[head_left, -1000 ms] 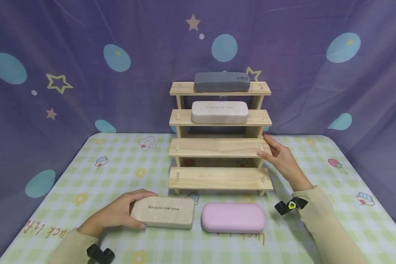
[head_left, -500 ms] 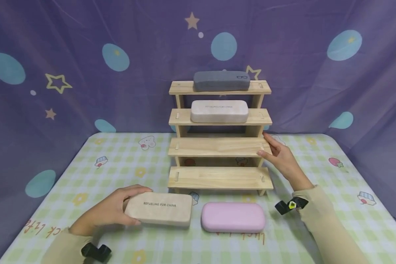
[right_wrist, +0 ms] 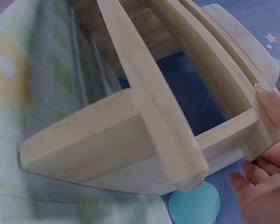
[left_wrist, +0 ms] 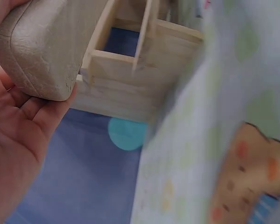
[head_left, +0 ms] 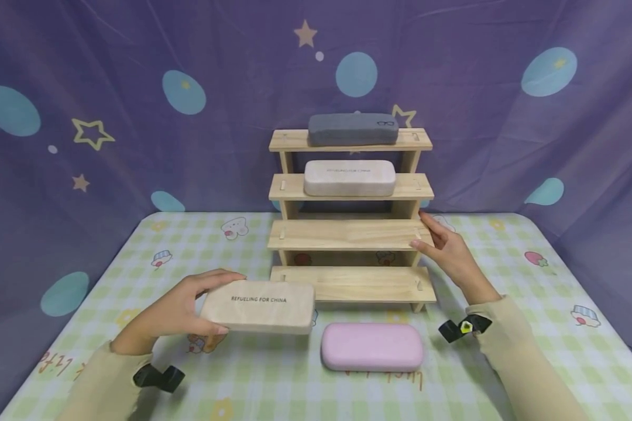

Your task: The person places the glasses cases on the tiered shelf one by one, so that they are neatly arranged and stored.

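Head: checked tablecloth (head_left: 274,386), purple drape (head_left: 242,134); left grip (head_left: 176,310) holds beige case (head_left: 263,313), right grip (head_left: 453,254) rack (head_left: 342,234).

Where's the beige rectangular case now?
In the head view, the beige rectangular case is left of centre, in the left hand, in front of the stepped wooden rack.

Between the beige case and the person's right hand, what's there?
In the head view, the two lowest rack shelves stretch between the beige case, held in the left hand, and the right hand; nothing rests on the parts that show.
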A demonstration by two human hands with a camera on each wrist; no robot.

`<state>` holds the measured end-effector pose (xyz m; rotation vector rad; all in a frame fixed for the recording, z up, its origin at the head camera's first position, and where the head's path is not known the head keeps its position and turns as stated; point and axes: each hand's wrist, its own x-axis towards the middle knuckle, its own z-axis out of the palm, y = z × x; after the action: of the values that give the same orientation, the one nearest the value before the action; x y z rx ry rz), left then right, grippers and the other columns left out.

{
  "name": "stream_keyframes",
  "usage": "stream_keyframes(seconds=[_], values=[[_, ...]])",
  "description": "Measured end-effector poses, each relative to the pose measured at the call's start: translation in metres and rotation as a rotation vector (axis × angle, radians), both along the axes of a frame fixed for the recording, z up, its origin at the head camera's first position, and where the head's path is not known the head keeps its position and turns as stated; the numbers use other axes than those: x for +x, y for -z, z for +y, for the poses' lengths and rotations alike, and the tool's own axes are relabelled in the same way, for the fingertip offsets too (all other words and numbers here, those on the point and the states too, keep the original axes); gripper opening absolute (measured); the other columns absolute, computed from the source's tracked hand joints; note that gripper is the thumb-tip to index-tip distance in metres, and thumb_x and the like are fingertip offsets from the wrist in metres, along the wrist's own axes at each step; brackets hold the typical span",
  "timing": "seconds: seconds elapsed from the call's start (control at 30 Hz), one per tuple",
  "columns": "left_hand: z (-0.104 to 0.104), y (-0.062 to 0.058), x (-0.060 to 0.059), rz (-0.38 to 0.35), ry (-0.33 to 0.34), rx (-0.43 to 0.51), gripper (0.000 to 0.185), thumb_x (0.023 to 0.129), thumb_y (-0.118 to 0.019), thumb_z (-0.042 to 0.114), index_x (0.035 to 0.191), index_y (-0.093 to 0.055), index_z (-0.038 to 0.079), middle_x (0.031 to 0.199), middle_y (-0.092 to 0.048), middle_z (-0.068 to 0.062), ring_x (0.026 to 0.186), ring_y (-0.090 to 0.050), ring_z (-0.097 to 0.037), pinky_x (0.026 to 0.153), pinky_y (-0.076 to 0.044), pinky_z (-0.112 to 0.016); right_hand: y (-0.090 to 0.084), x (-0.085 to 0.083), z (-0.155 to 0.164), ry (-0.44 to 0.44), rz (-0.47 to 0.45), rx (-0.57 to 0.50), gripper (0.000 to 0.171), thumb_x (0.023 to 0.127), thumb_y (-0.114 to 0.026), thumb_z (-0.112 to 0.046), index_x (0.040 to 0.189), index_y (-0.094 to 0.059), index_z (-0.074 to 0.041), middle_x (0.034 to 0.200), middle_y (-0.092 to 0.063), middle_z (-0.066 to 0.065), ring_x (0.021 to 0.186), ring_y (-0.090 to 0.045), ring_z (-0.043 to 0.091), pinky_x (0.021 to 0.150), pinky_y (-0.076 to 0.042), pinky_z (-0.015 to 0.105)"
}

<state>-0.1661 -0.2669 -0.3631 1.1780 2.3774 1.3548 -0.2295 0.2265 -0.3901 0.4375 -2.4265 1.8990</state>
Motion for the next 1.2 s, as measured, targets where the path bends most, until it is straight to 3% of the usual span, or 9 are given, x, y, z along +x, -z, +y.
stream_keyframes(seconds=[0.2,0.53,0.67,0.9,1.07,1.2], values=[[0.016,-0.01,-0.013,0.095,-0.055,-0.076,0.076,0.068,-0.086,0.016,0.136,-0.05,0.014,0.129,-0.054,-0.002,0.106,-0.053,-0.013,0.08,-0.047,-0.031,0.0,0.0,0.0,0.0,-0.006,0.006,0.072,0.092,-0.061,-0.012,0.149,-0.018,-0.003,0.156,-0.013,0.013,0.141,-0.017,0.031,0.1,-0.031,0.011],[0.047,-0.017,-0.034,0.138,-0.034,-0.049,0.078,0.064,-0.088,0.018,0.133,-0.053,0.01,0.125,-0.057,-0.003,0.107,-0.052,-0.014,0.085,-0.044,-0.029,0.002,-0.001,-0.002,0.001,-0.005,0.0,0.072,0.092,-0.061,-0.011,0.149,-0.017,0.002,0.155,-0.013,0.016,0.141,-0.018,0.032,0.1,-0.031,0.01],[0.058,-0.022,-0.043,0.161,-0.064,-0.069,0.078,0.063,-0.089,0.019,0.132,-0.054,0.012,0.125,-0.058,-0.003,0.109,-0.052,-0.016,0.089,-0.042,-0.032,0.002,0.0,-0.002,0.005,-0.001,0.007,0.072,0.092,-0.061,-0.011,0.148,-0.018,0.002,0.155,-0.013,0.017,0.141,-0.017,0.031,0.1,-0.03,0.011],[0.076,-0.028,-0.054,0.105,-0.109,-0.074,0.078,0.063,-0.088,0.02,0.133,-0.054,0.015,0.126,-0.057,-0.004,0.103,-0.055,-0.017,0.081,-0.048,-0.031,0.004,-0.001,-0.001,0.008,-0.005,0.019,0.073,0.092,-0.062,-0.013,0.148,-0.018,0.002,0.155,-0.014,0.017,0.141,-0.018,0.03,0.1,-0.03,0.011],[0.09,-0.03,-0.066,0.079,-0.113,-0.05,0.08,0.064,-0.088,0.018,0.135,-0.053,0.014,0.129,-0.056,-0.004,0.106,-0.055,-0.017,0.085,-0.047,-0.032,0.004,0.0,0.001,0.017,0.001,0.034,0.073,0.092,-0.062,-0.016,0.149,-0.019,-0.001,0.155,-0.016,0.015,0.141,-0.018,0.031,0.099,-0.03,0.009],[0.1,-0.032,-0.074,0.032,-0.124,-0.034,0.078,0.066,-0.086,0.016,0.136,-0.052,0.014,0.122,-0.059,-0.004,0.099,-0.057,-0.018,0.083,-0.049,-0.036,0.003,-0.001,0.002,0.022,0.004,0.038,0.073,0.092,-0.063,-0.016,0.149,-0.02,-0.001,0.155,-0.017,0.015,0.14,-0.019,0.031,0.098,-0.03,0.008]])
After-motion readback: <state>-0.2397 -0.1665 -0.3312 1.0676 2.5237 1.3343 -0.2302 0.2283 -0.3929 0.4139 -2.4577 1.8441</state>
